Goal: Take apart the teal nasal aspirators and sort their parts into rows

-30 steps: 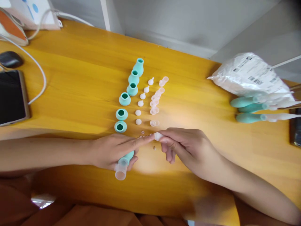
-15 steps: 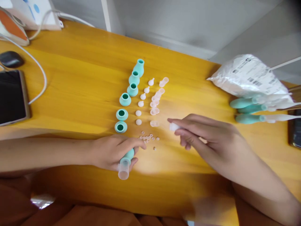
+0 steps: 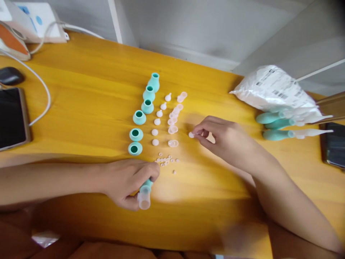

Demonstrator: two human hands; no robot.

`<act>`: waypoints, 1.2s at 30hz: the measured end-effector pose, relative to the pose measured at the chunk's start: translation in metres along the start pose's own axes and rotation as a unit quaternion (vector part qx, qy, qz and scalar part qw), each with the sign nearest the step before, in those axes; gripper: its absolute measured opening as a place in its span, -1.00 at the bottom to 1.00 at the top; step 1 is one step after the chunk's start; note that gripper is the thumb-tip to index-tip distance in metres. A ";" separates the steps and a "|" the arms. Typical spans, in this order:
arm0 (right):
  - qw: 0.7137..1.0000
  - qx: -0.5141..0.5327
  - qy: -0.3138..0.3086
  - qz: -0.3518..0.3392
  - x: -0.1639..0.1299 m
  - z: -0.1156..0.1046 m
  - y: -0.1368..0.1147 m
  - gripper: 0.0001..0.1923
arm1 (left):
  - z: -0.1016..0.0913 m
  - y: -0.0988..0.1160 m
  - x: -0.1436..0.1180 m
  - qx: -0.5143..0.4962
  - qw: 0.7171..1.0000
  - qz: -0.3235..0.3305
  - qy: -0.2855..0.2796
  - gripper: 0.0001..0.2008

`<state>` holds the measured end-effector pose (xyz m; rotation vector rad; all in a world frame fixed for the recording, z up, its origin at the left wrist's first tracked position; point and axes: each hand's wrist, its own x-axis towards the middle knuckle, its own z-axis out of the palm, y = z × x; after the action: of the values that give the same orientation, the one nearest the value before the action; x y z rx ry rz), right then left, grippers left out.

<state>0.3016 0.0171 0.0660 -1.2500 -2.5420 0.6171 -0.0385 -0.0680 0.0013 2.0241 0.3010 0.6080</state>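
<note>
My left hand [image 3: 132,181] is wrapped round a teal squeeze bulb [image 3: 147,184] with a clear tube [image 3: 145,201] fitted on its end, the tube's mouth facing me. With fingertips pinched together, my right hand [image 3: 215,133] holds a small white nozzle tip [image 3: 191,134] low at the table, right of the rows of parts. Several teal bulbs [image 3: 139,117] stand in a line with their mouths up. Beside them run a row of small white nozzle tips [image 3: 157,122] and a row of clear tubes [image 3: 173,129]. Several tiny rings [image 3: 165,160] lie near my left hand.
Assembled bulb syringes [image 3: 277,135] lie at the right by a white plastic parcel [image 3: 275,88]. A dark phone [image 3: 334,144] is at the right edge. On the left are a tablet-like device [image 3: 12,118], a black mouse [image 3: 10,75] and a white cable [image 3: 45,86].
My right hand has moved slightly left and down to the table with the white nozzle tip. The left fingers have curled closer round the bulb. The whole view has shifted a little.
</note>
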 end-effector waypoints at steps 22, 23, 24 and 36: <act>0.953 0.243 -0.014 -0.182 -0.026 0.038 -0.079 -0.56 | -0.012 0.007 0.010 0.050 0.997 -0.012 0.052 -0.69; 0.950 0.253 -0.006 -0.182 -0.029 0.044 -0.082 -0.61 | -0.013 0.008 0.010 0.048 0.998 -0.010 0.044 -0.69; 0.947 0.267 0.005 -0.181 -0.031 0.049 -0.084 -0.67 | -0.013 0.009 0.010 0.046 0.998 -0.007 0.037 -0.69; 0.896 0.373 0.050 -0.235 -0.029 0.067 -0.078 -0.69 | -0.015 0.014 0.014 -0.025 0.998 0.039 0.039 -0.75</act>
<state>0.2389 -0.0659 0.0425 -0.3712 -2.0497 1.1968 -0.0347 -0.0578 0.0236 1.9743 0.2511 0.7378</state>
